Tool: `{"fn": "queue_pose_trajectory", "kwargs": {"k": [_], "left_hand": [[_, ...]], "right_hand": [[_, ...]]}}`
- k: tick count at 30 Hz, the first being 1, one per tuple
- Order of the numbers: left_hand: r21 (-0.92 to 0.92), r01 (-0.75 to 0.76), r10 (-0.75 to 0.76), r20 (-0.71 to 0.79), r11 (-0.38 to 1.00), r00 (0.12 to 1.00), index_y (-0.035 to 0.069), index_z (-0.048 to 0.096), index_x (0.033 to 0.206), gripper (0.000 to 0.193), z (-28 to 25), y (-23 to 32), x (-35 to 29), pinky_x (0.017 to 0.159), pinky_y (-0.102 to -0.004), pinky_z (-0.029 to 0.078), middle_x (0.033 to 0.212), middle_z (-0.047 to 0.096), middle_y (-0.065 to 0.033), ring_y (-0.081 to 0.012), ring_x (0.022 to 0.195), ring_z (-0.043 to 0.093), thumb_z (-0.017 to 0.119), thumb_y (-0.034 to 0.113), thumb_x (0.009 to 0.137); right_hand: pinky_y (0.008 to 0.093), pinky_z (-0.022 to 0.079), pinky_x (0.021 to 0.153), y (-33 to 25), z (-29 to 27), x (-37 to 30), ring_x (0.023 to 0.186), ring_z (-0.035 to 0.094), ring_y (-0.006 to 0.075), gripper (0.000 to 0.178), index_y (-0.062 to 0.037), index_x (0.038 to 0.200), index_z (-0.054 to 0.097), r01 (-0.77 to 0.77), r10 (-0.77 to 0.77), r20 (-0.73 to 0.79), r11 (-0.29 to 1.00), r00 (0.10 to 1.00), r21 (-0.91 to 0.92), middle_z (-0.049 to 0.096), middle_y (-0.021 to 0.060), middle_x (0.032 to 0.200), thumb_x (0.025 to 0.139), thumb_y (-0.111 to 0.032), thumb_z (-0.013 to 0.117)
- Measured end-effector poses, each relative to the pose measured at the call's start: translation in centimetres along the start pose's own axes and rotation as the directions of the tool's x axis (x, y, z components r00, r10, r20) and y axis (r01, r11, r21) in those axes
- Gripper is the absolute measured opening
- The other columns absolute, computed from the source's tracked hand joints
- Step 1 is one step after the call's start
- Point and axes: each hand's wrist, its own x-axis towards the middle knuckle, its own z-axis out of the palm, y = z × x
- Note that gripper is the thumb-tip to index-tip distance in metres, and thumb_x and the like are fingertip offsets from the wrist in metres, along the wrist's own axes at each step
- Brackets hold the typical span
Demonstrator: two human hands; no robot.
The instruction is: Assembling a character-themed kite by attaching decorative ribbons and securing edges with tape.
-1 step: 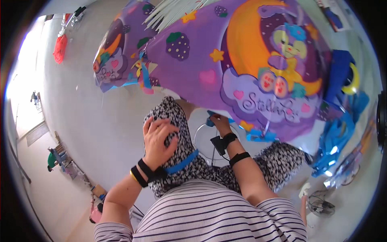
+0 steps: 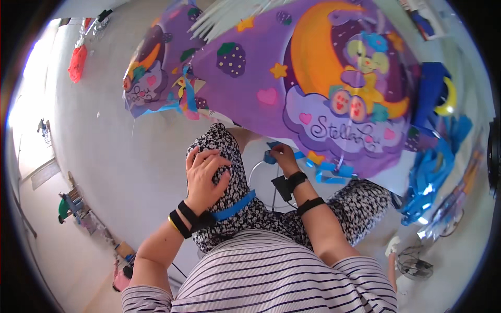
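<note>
My left hand [image 2: 207, 177] lies on the knee of my black-and-white patterned trousers [image 2: 216, 141], its fingers apart and slightly bent, holding nothing. My right hand [image 2: 283, 158] pinches a piece of blue strip [image 2: 270, 156] below the lower edge of a large purple plastic kite [image 2: 255, 78]. Printed on the kite are an orange moon, a cartoon animal on a cloud, and berries. More blue strip [image 2: 334, 168] hangs along its lower right edge. Another blue strip [image 2: 235, 206] lies across my left thigh.
A second purple kite [image 2: 148, 73] adjoins at the left. White thin rods [image 2: 219, 18] lie across the top. Blue shiny plastic [image 2: 433, 177] gathers at the right, near a wire-caged fan [image 2: 416, 263]. A red bag [image 2: 78, 63] hangs far left. Other people sit at the lower left.
The large kite has shifted slightly left and the blue strips at its lower edge have moved. My right hand still pinches the strip, and my left hand stays on my knee.
</note>
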Motion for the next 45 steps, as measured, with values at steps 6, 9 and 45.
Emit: {"fn": "queue_pose_trajectory", "kwargs": {"k": [6, 9, 45], "left_hand": [[-0.438, -0.097, 0.078, -0.061, 0.894, 0.995, 0.01, 0.06, 0.133, 0.052, -1.0, 1.3, -3.7, 0.118, -0.0474, 0.032, 0.135, 0.062, -0.013, -0.0345, 0.132, 0.053, 0.064, 0.001, 0.082], [-0.629, -0.294, 0.36, -0.024, 0.72, 0.933, 0.006, 0.048, 0.145, 0.067, -4.1, 8.6, -5.4, 0.112, -0.0437, 0.039, 0.137, 0.059, -0.0142, -0.0356, 0.127, 0.055, 0.065, -0.003, 0.081], [-0.139, -0.347, 0.34, -0.073, 0.927, 0.937, 0.009, 0.045, 0.147, 0.078, 0.6, -4.9, -16.5, 0.117, -0.0527, 0.03, 0.149, 0.046, -0.0193, -0.0399, 0.138, 0.042, 0.077, 0.027, 0.079]], "right_hand": [[0.0277, 0.051, 0.084, -12.1, -0.9, -17.9, 0.092, 0.064, 0.0126, 0.013, -0.0018, 0.108, 0.062, 0.356, -0.346, 0.259, 0.934, 0.902, 0.01, 0.067, 0.0058, 0.104, 0.096, 0.0, 0.057], [0.0292, 0.052, 0.081, -16.4, -1.4, -27.4, 0.09, 0.066, 0.0132, 0.018, -0.0021, 0.112, 0.06, 0.456, -0.355, 0.517, 0.887, 0.779, -0.078, 0.068, 0.0063, 0.104, 0.096, 0.003, 0.054], [0.0356, 0.05, 0.093, 0.1, 0.1, -25.8, 0.106, 0.064, 0.0247, 0.071, -0.0019, 0.139, 0.055, 0.566, -0.482, 0.321, 0.544, 0.815, -0.619, 0.066, 0.0148, 0.118, 0.086, -0.043, 0.081]]}}
